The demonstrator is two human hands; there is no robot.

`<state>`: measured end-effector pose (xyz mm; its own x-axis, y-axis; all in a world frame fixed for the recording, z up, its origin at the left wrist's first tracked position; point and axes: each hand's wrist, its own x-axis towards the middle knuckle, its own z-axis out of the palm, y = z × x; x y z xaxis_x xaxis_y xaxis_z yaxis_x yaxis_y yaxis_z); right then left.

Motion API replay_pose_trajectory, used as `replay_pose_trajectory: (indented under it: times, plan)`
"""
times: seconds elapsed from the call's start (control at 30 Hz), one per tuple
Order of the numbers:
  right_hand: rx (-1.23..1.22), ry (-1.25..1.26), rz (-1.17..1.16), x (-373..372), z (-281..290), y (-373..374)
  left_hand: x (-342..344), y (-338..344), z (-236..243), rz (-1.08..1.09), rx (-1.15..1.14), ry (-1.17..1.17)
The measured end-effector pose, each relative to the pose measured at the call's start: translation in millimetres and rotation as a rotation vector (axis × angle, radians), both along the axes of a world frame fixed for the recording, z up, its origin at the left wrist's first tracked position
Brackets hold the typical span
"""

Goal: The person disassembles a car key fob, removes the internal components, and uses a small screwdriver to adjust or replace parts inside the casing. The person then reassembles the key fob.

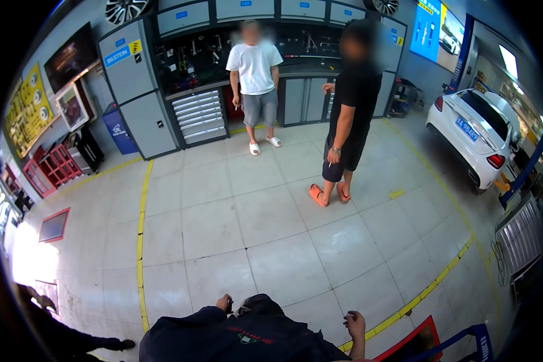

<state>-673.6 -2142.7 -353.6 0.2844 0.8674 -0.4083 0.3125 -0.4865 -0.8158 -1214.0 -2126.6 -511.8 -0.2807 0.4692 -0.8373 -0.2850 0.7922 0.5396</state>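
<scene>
At the lower edge, in front of my dark shirt (241, 335), my left hand (224, 303) is closed, its fingers curled beside a small dark shape that I cannot make out. My right hand (355, 324) hangs farther right over the tiled floor (283, 259), with bent fingers pinched together. Something small and pale shows at those fingertips, too small to name. Neither hand touches any bench or cabinet.
Two people stand ahead, one in a white shirt (254, 69), another in black (357, 102). Behind them are grey tool cabinets (142, 114) and a workbench. A white car (473, 136) is at right, a blue metal frame (479, 341) at lower right. Someone's dark-clothed leg (72, 338) enters lower left.
</scene>
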Motion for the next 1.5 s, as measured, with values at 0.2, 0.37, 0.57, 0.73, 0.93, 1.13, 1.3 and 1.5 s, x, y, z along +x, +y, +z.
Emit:
replay_pose_trajectory:
  times: [0.2, 0.37, 0.57, 0.73, 0.93, 1.13, 1.3, 1.5]
  plan:
    - [-0.169, -0.009, -0.061, 69, -69, -25, 26, -72, 5, 0.197, -0.017, 0.018]
    - [-0.264, 0.238, -0.062, 50, -100, -22, 46, -43, 43, 0.367, 0.231, -0.096]
    - [-0.298, 0.244, 0.27, 53, -186, -50, 98, 34, 181, 0.505, 0.748, -0.427]
    - [-0.539, 0.2, 0.323, 77, -218, -75, 125, 42, 300, 0.388, 0.953, -0.583]
    - [-0.615, 0.165, 0.358, 76, -179, -65, 144, 21, 363, 0.461, 1.087, -0.62]
    - [-0.639, 0.16, 0.346, 72, -169, -66, 151, 12, 389, 0.418, 1.169, -0.729]
    - [-0.649, 0.163, 0.339, 70, -166, -70, 154, 9, 397, 0.326, 1.238, -0.672]
    - [-0.653, 0.16, 0.337, 70, -162, -74, 161, 0, 414, 0.051, 1.308, -0.191]
